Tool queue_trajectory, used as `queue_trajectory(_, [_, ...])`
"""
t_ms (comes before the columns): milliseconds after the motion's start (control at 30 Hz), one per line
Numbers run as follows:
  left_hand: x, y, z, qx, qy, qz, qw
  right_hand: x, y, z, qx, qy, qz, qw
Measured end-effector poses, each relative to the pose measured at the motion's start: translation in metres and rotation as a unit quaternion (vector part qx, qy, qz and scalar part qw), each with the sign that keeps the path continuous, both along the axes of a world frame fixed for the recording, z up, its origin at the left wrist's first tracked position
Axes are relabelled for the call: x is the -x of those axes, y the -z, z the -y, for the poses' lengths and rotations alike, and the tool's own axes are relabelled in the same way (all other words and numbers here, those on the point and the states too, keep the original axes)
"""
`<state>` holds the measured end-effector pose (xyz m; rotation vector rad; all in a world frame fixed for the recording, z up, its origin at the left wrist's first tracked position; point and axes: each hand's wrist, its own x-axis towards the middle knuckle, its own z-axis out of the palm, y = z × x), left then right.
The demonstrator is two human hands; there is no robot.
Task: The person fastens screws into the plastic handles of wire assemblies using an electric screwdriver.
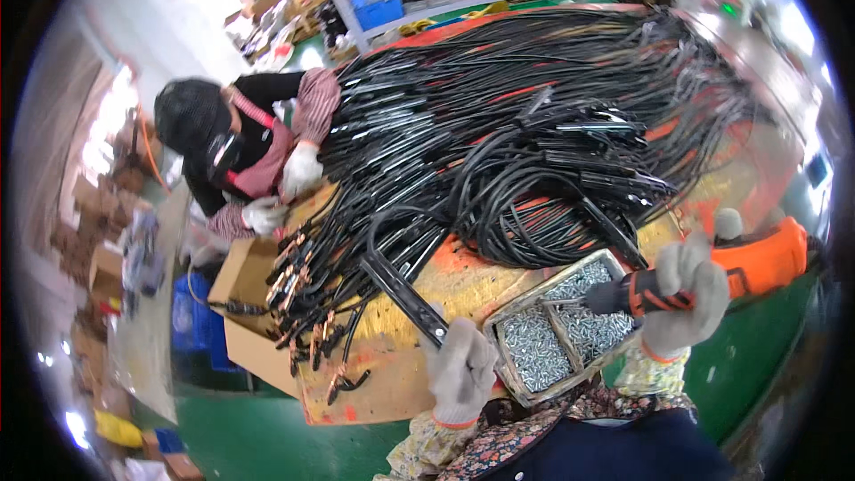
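My gloved left hand is closed round the near end of a long black bar-shaped part with a shiny face. A black cable loops up from the part's far end. My gloved right hand grips an orange and black power screwdriver, its nose pointing left. The screwdriver's thin bit reaches over a divided tray of small silvery screws at the table's near edge. Whether the bit touches a screw, I cannot tell.
Black cables cover most of the wooden table; coiled ones lie just beyond the tray. Copper-coloured cable ends hang by a cardboard box. A co-worker in gloves works at the left edge. Shelves stand behind.
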<state>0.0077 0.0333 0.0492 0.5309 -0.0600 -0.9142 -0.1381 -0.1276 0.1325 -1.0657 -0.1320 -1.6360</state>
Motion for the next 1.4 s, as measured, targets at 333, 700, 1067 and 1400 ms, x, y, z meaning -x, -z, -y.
queue_trajectory(333, [0.066, -0.083, 0.235, -0.026, 0.094, -0.006, 0.995, 0.096, 0.037, 0.006, -0.195, 0.227, 0.026, 0.954])
queue_trajectory(700, [-0.010, -0.050, 0.225, -0.133, 0.010, 0.896, 0.424, 0.122, 0.063, 0.024, -0.281, 0.272, -0.057, 0.918])
queue_trajectory(1067, [-0.098, -0.010, 0.237, -0.395, -0.092, 0.879, 0.250, 0.024, 0.055, 0.015, -0.202, -0.042, -0.431, 0.879])
queue_trajectory(1400, [-0.071, 0.010, 0.140, -0.274, -0.098, 0.890, 0.351, 0.015, 0.133, 0.023, 0.105, 0.234, -0.655, 0.711])
